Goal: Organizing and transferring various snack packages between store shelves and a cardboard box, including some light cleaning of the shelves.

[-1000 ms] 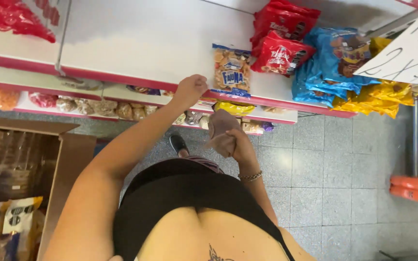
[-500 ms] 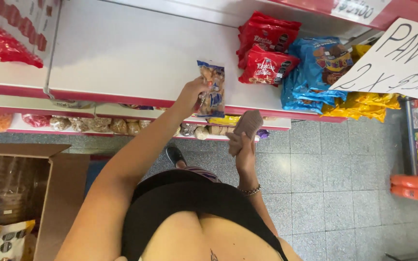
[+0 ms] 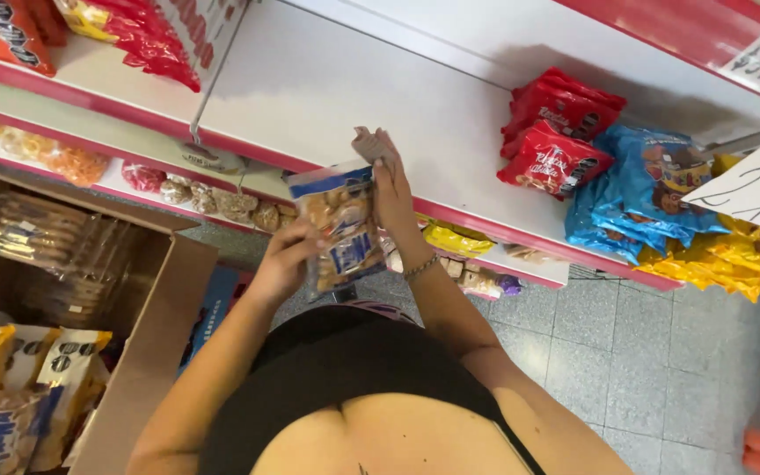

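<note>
Item: snack bag (image 3: 343, 224), pinched in my left hand (image 3: 285, 262), steadied upright by my right hand (image 3: 390, 189), facing the white shelf (image 3: 327, 88).

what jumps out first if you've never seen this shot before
Both hands meet mid-frame on a clear snack bag with a blue label: the left hand grips its lower edge, and the right hand is at its top. Behind, on the white shelf, red, blue and yellow packets are piled at the right. An open cardboard box holding more bags stands at lower left.
</note>
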